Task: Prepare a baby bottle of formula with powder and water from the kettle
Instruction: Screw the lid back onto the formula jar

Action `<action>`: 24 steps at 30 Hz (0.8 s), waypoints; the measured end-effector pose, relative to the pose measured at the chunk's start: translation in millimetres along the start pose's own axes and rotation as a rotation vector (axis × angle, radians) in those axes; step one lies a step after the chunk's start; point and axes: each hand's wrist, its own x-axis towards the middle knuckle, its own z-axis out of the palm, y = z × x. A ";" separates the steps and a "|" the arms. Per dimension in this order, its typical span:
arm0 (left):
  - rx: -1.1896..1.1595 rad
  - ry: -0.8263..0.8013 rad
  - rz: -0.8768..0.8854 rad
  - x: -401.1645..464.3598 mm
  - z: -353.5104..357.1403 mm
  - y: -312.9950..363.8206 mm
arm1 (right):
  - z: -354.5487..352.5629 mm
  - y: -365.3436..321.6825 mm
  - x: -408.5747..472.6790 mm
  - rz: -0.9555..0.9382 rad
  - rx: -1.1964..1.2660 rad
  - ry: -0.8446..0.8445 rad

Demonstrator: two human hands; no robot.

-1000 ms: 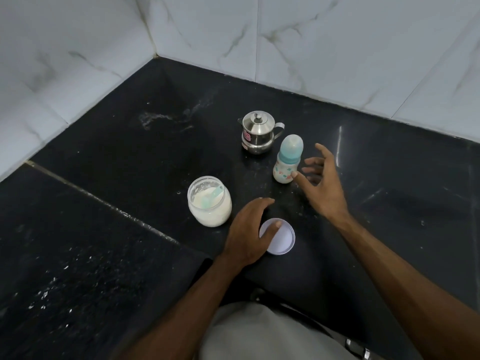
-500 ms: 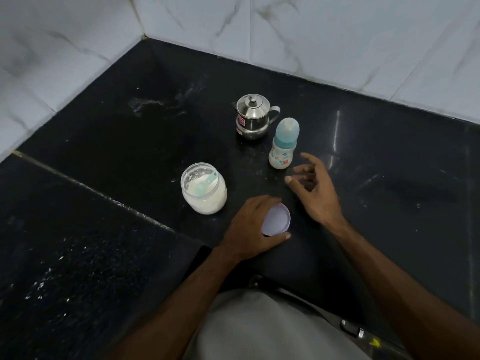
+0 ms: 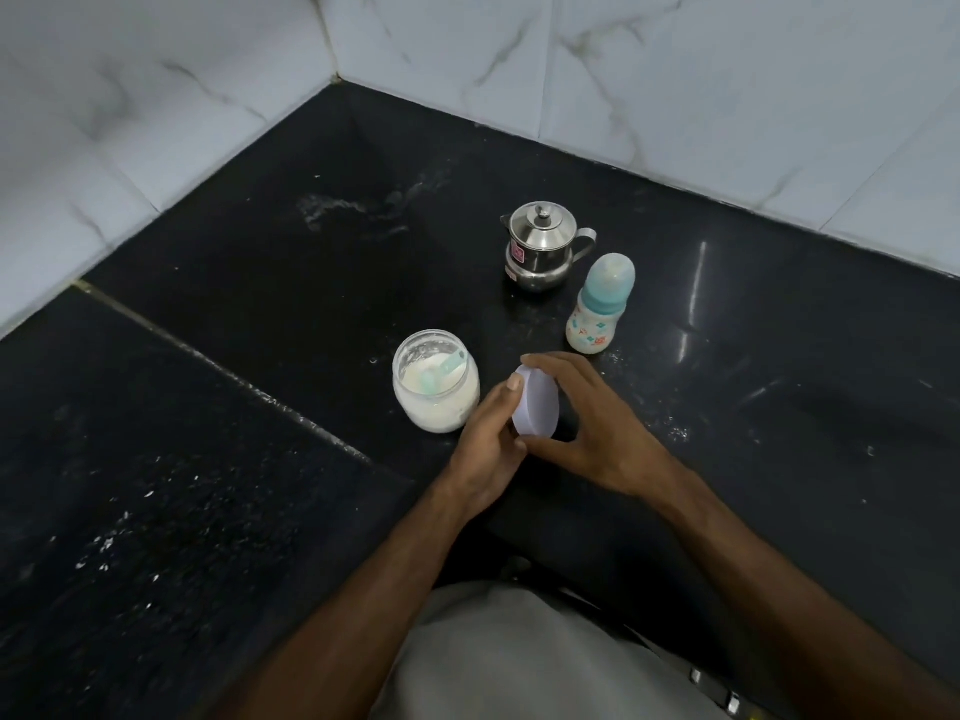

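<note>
Fingers of both your hands are curled around the round pale lilac plastic lid (image 3: 536,405), which is tipped up on edge just below the middle of the frame. Your left hand (image 3: 485,449) grips its lower left rim, thumb pressed against the upper edge, while your right hand (image 3: 597,433) arches over it from the right, fingertips on the top rim and thumb tucked beneath (whether the lid touches the counter you cannot tell from this angle).

Just left of the lid stands the open clear glass jar of white powder (image 3: 435,387), with a teal plastic scoop (image 3: 441,374) lying inside it. Your left thumb is close to the jar's side, not touching it. Above and right of your hands, the small printed baby bottle with a teal collar and translucent blue cap (image 3: 600,306) stands upright. Just beside it, up and to the left, sits the small stainless steel kettle with a knobbed lid (image 3: 540,249), its handle turned towards the bottle.

All of this rests on the black polished stone counter (image 3: 234,485), dusted with white specks, with white marbled wall tiles (image 3: 675,70) across the top of the frame.
</note>
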 end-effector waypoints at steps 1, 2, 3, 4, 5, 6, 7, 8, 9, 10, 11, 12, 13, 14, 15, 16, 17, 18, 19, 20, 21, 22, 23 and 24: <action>0.024 0.001 -0.010 -2.7 -2.3 1.4 | -1.0 0.3 1.5 0.002 -0.016 -0.019; 0.067 0.004 -0.021 -6.0 -5.6 2.3 | -2.9 0.1 3.5 0.013 -0.033 -0.033; 0.132 0.009 -0.028 -10.4 -10.3 3.4 | -5.6 -0.3 5.6 0.032 -0.045 -0.041; 0.213 0.012 -0.030 -15.7 -15.5 4.7 | -8.8 -0.4 8.1 0.054 -0.051 -0.047; 0.297 0.013 -0.026 -22.3 -21.1 6.5 | -12.2 -1.0 11.0 0.073 -0.054 -0.053; 0.386 0.013 -0.017 -28.5 -27.8 7.6 | -15.4 -1.8 14.5 0.084 -0.057 -0.063; 0.471 0.014 -0.005 -34.8 -35.4 8.5 | -18.8 -3.4 18.3 0.084 -0.063 -0.078; 0.542 0.023 0.013 -40.1 -43.3 9.3 | -21.8 -5.7 22.9 0.074 -0.072 -0.093; 0.589 0.046 0.045 -45.7 -50.6 11.2 | -24.5 -8.5 28.0 0.058 -0.082 -0.109; 0.617 0.086 0.092 -50.0 -57.6 13.2 | -27.2 -12.4 33.4 0.039 -0.088 -0.125; 0.634 0.148 0.155 -52.9 -63.9 16.1 | -29.6 -16.7 39.0 0.019 -0.090 -0.139; 0.640 0.226 0.226 -54.3 -70.3 18.8 | -31.5 -21.3 45.3 -0.005 -0.089 -0.151; 0.646 0.306 0.299 -54.9 -76.1 21.5 | -33.1 -26.1 51.5 -0.032 -0.090 -0.162; 0.661 0.378 0.370 -54.4 -80.8 24.5 | -34.2 -31.1 58.4 -0.062 -0.097 -0.178; 0.688 0.436 0.438 -54.2 -83.7 28.8 | -34.7 -36.5 65.5 -0.096 -0.111 -0.200; 0.730 0.469 0.496 -52.6 -86.0 33.3 | -34.5 -41.3 72.7 -0.129 -0.132 -0.225; 0.782 0.480 0.538 -51.0 -87.2 37.9 | -34.1 -46.8 79.7 -0.158 -0.158 -0.249; 0.842 0.470 0.563 -50.1 -87.6 42.1 | -32.8 -51.7 86.4 -0.180 -0.184 -0.270; 0.887 0.436 0.577 -49.1 -86.8 46.0 | -31.7 -56.5 92.5 -0.197 -0.207 -0.290; 0.912 0.393 0.575 -46.8 -86.3 48.9 | -30.4 -61.1 97.7 -0.210 -0.226 -0.307; 0.933 0.353 0.565 -44.2 -84.0 52.1 | -28.8 -65.9 102.0 -0.223 -0.240 -0.322; 0.942 0.320 0.552 -38.4 -83.1 54.8 | -26.8 -70.1 105.8 -0.238 -0.255 -0.336; 0.939 0.300 0.529 -33.8 -82.8 55.8 | -25.0 -74.6 108.9 -0.251 -0.276 -0.352; 0.940 0.286 0.515 -32.0 -81.6 54.4 | -22.8 -78.3 111.9 -0.258 -0.302 -0.371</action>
